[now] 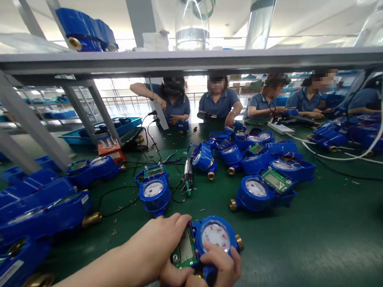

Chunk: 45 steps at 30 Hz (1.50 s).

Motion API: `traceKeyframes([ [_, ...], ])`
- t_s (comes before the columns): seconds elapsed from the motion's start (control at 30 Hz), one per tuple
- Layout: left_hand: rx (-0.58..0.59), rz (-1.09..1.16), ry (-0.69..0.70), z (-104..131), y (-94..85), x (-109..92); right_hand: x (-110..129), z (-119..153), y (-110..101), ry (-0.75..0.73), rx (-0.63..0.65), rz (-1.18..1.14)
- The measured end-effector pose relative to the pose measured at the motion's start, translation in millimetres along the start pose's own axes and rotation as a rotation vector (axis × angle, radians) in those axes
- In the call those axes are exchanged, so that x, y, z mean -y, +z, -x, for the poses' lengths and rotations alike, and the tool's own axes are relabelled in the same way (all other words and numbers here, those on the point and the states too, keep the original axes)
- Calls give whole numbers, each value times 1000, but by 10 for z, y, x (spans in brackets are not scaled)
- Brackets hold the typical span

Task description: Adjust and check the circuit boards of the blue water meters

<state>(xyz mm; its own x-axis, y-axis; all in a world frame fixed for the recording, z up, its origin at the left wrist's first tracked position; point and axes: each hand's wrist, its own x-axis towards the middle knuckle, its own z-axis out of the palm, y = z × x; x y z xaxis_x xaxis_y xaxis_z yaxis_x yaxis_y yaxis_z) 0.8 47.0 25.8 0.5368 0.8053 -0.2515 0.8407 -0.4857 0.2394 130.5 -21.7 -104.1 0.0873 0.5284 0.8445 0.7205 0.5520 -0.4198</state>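
A blue water meter (pixel 215 234) with a round white dial, a brass fitting and a green circuit board (pixel 186 247) with a display lies low in the middle of the view. My left hand (pixel 163 245) reaches in from the left and grips the board side, its fingers bent over the edge. Around the meter's lower side curl the fingers of my right hand (pixel 215 269), with fingertips at the dial and near the board. Part of the housing and some wires below are hidden by my fingers.
Another meter (pixel 153 189) stands just beyond my hands, near a screwdriver (pixel 188 176) and black cables. More meters (pixel 255 189) lie ahead right and at left. A shelf (pixel 186 61) crosses above; several people sit opposite.
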Motion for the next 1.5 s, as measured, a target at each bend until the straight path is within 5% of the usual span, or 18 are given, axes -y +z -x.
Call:
traceKeyframes([
  [0.23, 103, -105, 48, -103, -102, -27, 169, -131, -20, 87, -39, 1],
  [0.5, 59, 105, 109, -110, -21, 160, 164, -189, -14, 80, 53, 50],
  [1.07, -4, 130, 103, -126, -34, 210, 172, -248, -12, 53, 58, 88],
  [1.3, 62, 302, 67, 28, -17, 304, 122, -255, -27, 36, 121, 83],
  [1.5, 10, 423, 110, 164, 121, 498, 79, -278, -47, 12, 181, 78],
])
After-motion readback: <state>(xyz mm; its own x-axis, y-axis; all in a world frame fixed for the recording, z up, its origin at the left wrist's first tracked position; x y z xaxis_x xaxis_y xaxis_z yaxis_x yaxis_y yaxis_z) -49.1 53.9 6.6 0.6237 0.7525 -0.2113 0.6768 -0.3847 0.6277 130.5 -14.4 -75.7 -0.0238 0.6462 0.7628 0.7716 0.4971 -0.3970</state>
